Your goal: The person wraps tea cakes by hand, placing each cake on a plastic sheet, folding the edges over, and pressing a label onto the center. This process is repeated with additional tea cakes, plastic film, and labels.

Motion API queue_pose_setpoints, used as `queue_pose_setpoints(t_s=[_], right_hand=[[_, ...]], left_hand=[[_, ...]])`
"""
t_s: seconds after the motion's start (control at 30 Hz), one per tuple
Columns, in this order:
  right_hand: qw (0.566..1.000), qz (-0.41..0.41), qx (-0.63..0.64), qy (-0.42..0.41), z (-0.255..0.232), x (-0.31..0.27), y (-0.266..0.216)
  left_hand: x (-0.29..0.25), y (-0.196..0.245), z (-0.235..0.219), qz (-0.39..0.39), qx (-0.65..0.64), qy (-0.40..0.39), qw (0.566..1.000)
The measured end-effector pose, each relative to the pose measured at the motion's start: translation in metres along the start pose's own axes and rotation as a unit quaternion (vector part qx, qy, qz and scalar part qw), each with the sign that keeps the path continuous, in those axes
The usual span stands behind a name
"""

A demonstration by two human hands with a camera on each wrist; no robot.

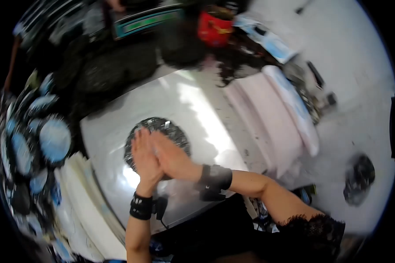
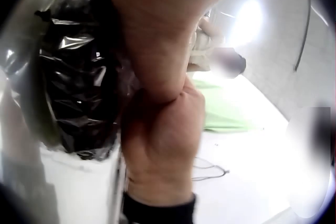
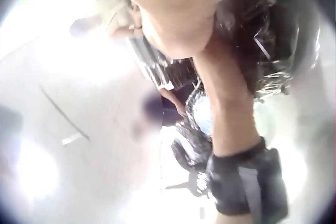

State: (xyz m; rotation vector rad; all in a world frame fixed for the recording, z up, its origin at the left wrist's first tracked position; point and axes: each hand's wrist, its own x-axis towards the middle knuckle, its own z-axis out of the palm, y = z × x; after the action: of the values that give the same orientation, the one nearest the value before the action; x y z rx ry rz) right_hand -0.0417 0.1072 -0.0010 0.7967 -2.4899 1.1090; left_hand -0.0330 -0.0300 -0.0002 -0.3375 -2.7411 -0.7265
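Observation:
A round black bundle in shiny, crinkled clear plastic (image 1: 177,133) lies on a glossy pale board (image 1: 112,127). Both hands are over it, side by side and angled toward each other, fingers straight. My left hand (image 1: 145,160) covers its lower left part, and my right hand (image 1: 175,153) crosses its middle and lower right. In the left wrist view the wrapped bundle (image 2: 79,77) stands right beside the hands, its plastic creased. The right wrist view shows the dark wrapping (image 3: 252,19) close by the palms. Black bands circle both wrists.
Right of the board lies a folded pale pink stack (image 1: 267,118). A cream folded stack (image 1: 87,206) lies at lower left, near several plastic-wrapped blue-white round packs (image 1: 55,140). Dark bundles (image 1: 114,68) line the back, with a red container (image 1: 215,28) at the back right.

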Motion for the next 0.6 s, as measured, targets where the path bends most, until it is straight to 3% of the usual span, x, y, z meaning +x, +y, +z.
queue_pose_setpoints(t_s=[0.1, 0.2, 0.27, 0.3, 0.33, 0.37, 0.4, 0.43, 0.47, 0.5, 0.53, 0.57, 0.6], right_hand=[[0.983, 0.038, -0.013, -0.180, -0.059, 0.004, -0.006], [0.930, 0.129, 0.036, -0.342, -0.061, 0.078, 0.005], [0.986, 0.040, -0.028, -0.157, -0.007, 0.051, 0.022], [0.982, 0.067, 0.001, -0.178, -0.007, 0.044, 0.036], [0.976, 0.026, 0.162, -0.142, -0.037, 0.032, 0.049], [0.924, 0.100, 0.338, -0.146, -0.074, 0.022, 0.055], [0.936, 0.214, 0.261, -0.105, -0.124, 0.015, 0.067], [0.968, 0.232, 0.091, -0.032, -0.176, -0.002, 0.100], [0.955, 0.278, -0.100, 0.032, -0.227, -0.018, 0.134], [0.904, 0.339, -0.245, 0.085, -0.279, -0.035, 0.167], [0.856, 0.262, -0.438, 0.079, -0.329, -0.082, 0.240], [0.799, 0.296, -0.523, 0.032, -0.374, -0.094, 0.254], [0.823, 0.270, -0.499, 0.027, -0.402, -0.117, 0.281]], left_hand=[[0.005, 0.007, 0.002, 0.014, 0.021, -0.014, 1.000], [0.005, 0.014, -0.002, -0.003, -0.039, -0.027, 0.999], [0.006, 0.021, -0.005, 0.005, -0.036, -0.020, 0.999], [0.008, 0.027, -0.001, -0.008, 0.014, -0.030, 0.999], [0.008, 0.032, 0.001, -0.017, 0.065, -0.045, 0.997], [0.007, 0.032, 0.001, -0.013, 0.074, -0.050, 0.996], [0.008, 0.032, 0.002, -0.014, 0.081, -0.048, 0.995], [0.008, 0.033, 0.003, -0.019, 0.088, -0.049, 0.995], [0.010, 0.036, 0.004, -0.020, 0.087, -0.047, 0.995], [0.011, 0.038, 0.003, -0.019, 0.090, -0.048, 0.995], [0.011, 0.038, 0.001, -0.020, 0.095, -0.048, 0.994], [0.011, 0.038, 0.001, -0.021, 0.095, -0.053, 0.994], [0.010, 0.038, 0.002, -0.019, 0.096, -0.051, 0.994]])
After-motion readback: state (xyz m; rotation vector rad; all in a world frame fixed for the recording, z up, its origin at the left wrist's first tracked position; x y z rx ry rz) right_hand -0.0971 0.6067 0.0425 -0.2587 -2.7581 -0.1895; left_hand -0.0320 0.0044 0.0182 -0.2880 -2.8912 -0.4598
